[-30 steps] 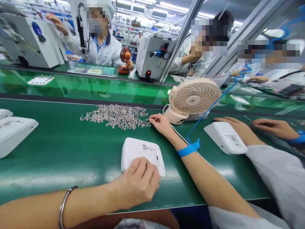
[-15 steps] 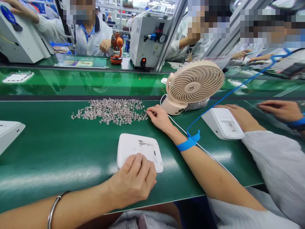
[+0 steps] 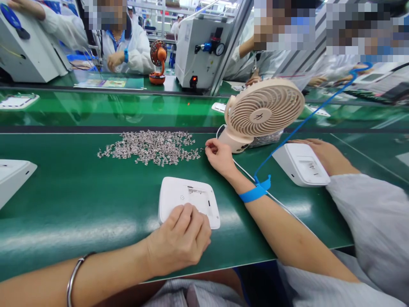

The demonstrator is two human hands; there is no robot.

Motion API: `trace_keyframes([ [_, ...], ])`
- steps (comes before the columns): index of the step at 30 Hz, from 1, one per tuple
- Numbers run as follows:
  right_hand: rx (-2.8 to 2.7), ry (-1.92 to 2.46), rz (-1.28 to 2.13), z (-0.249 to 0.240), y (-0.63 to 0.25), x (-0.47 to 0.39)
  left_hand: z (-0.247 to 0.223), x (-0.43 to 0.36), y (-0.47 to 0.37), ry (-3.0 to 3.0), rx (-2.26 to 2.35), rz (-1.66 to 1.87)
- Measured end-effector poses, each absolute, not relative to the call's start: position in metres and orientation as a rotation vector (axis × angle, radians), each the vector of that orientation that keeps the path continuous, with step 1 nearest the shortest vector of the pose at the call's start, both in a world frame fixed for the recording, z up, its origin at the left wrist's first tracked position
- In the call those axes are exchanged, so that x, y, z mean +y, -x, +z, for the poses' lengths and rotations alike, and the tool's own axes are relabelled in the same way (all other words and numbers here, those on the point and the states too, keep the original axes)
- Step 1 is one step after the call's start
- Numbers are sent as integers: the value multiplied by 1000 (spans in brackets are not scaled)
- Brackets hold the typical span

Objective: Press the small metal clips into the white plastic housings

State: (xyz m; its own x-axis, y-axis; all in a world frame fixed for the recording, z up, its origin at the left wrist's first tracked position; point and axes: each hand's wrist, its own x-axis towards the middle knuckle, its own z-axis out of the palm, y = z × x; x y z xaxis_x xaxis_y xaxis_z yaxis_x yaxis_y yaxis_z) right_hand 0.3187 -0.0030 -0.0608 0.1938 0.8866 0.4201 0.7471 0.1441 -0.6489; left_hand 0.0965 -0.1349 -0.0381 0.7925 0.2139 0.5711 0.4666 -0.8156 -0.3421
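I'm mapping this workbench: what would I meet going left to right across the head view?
White housing at left edge → pile of small metal pieces → right hand → blue wristband → rightmost white housing

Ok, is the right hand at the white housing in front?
No, the right hand is beside the small metal parts, while the left hand is at the housing.

Bare green mat opens left of the white housing. Rightward, the beige fan — and its white cable (low, slanting) — obstructs.

Bright overhead lighting, with glare streaking the tabletop.
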Motion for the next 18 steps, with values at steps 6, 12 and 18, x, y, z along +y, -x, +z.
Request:
trace_keyframes([
  [6, -1518, 1593, 260, -58, -317, -6, -38, -135, -97, 2508, -510, -712],
  [12, -1487, 1472, 371, -36, -303, -31, -40, -136, -98, 2468, -575, -767],
  [18, -1587, 1357, 522, -16, -273, -69, -37, -138, -99, 2426, -694, -725],
])
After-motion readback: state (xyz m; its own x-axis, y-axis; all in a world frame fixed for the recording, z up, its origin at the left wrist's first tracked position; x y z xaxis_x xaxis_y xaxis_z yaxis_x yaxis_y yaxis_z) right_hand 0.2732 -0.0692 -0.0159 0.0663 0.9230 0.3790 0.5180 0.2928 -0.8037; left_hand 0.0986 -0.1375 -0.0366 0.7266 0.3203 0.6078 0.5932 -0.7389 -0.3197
